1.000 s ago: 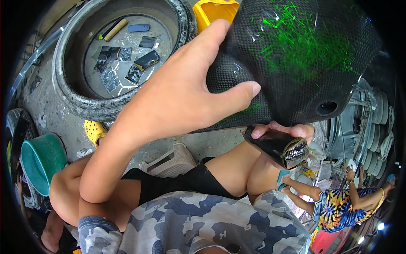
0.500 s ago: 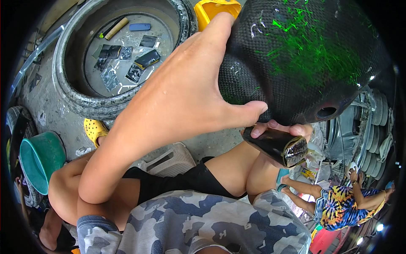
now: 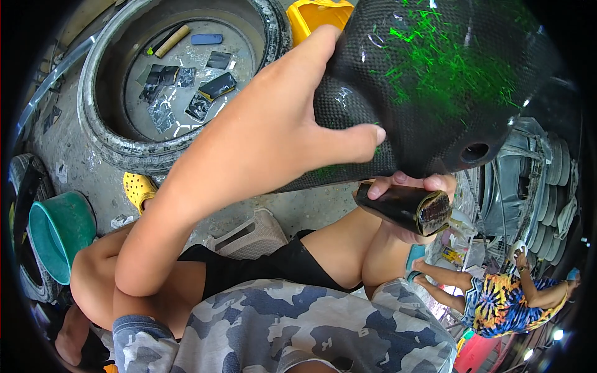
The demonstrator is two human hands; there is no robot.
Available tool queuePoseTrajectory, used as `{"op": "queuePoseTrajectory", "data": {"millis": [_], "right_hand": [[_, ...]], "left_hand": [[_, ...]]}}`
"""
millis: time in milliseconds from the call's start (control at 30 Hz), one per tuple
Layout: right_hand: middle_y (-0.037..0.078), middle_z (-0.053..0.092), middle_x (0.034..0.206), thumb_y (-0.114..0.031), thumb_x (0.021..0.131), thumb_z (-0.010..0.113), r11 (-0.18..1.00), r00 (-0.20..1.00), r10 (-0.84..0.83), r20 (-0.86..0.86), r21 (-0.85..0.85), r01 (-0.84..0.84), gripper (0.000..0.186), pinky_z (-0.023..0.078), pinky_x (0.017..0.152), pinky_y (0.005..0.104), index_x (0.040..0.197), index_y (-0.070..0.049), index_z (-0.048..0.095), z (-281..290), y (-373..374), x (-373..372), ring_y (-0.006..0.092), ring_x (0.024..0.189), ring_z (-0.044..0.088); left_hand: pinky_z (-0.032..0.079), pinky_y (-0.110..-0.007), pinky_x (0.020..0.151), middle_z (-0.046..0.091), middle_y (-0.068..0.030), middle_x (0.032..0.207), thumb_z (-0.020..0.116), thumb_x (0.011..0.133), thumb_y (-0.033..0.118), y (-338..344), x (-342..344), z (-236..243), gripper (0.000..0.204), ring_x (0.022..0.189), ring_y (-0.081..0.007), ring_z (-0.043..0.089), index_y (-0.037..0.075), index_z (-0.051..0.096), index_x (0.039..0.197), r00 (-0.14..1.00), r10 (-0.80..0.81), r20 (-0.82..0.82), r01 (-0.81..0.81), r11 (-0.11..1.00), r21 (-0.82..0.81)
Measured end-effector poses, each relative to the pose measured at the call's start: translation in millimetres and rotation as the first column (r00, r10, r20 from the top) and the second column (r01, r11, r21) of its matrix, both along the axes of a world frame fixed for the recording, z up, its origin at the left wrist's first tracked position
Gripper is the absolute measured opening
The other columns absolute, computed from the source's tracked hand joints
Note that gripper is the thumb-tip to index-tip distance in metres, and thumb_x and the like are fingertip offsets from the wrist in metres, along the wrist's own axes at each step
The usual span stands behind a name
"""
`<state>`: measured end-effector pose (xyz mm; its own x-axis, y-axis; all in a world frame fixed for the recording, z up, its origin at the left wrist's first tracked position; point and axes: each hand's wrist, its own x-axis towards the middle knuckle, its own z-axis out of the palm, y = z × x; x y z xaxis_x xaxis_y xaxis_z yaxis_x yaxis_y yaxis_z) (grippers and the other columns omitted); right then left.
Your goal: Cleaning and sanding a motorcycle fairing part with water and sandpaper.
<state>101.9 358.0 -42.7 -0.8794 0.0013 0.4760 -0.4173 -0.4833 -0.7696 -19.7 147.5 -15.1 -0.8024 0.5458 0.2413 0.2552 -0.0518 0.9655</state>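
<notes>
A black carbon-fibre moulded part with bright green flecks and a round hole near its lower right fills the upper right. My left hand grips it at its left side, thumb lying on the weave and index finger along the edge; the other fingers are hidden. Below the part, my right hand is closed round a sanding block wrapped in dark, wet-looking sheet. The block is close under the part's lower edge; whether they touch, I cannot tell.
At upper left stands a round black rubber tub with dark sandpaper pieces, a blue block and a stick. A yellow container, a green basin and a plastic stool are nearby. Another person is at right.
The carbon-fibre part has shifted slightly left and tilted, showing more of its lower edge. My left hand moved with it. The sanding block stays in my right hand, turned a little.
</notes>
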Motion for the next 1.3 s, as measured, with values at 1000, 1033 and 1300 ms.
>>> {"op": "queuePoseTrajectory", "data": {"millis": [1000, 1033, 1300], "right_hand": [[0.011, 0.056, 0.113, -0.012, 0.092, 0.051, 0.975, 0.885, -0.171, 0.432, 0.204, 0.089, 0.035, 0.05, 0.086, 0.0373, 0.124, 0.002, 0.047, -28, -4, -55, 0.0172, 0.102, 0.056], [0.01, 0.056, 0.113, -0.012, 0.093, 0.051, 0.973, 0.872, -0.18, 0.455, 0.213, 0.09, 0.034, 0.05, 0.086, 0.0376, 0.124, 0.001, 0.048, -30, -4, -54, 0.017, 0.103, 0.056], [0.008, 0.057, 0.115, -0.012, 0.094, 0.051, 0.977, 0.834, -0.166, 0.526, 0.202, 0.067, 0.03, 0.046, 0.086, 0.0331, 0.121, -0.001, 0.051, -38, -8, -58, 0.0142, 0.1, 0.055]], "left_hand": [[0.049, -0.036, 0.08, 0.068, -0.0178, 0.093, 0.082, 0.064, 0.026, -23, -33, -24, 0.048, 0.089, -0.0285, 0.065, -0.003, 0.066, 0.098, 0.982, 0.176, -0.07, -0.187, 0.963, -0.192], [0.049, -0.039, 0.081, 0.068, -0.0192, 0.095, 0.085, 0.059, 0.029, -17, -29, -27, 0.052, 0.093, -0.033, 0.065, -0.001, 0.065, 0.096, 0.953, 0.266, -0.148, -0.296, 0.922, -0.251], [0.049, -0.042, 0.085, 0.067, -0.0203, 0.096, 0.077, 0.07, 0.021, -7, -39, -42, 0.038, 0.098, -0.0369, 0.062, -0.002, 0.065, 0.098, 0.963, 0.221, -0.156, -0.268, 0.86, -0.434]]}}
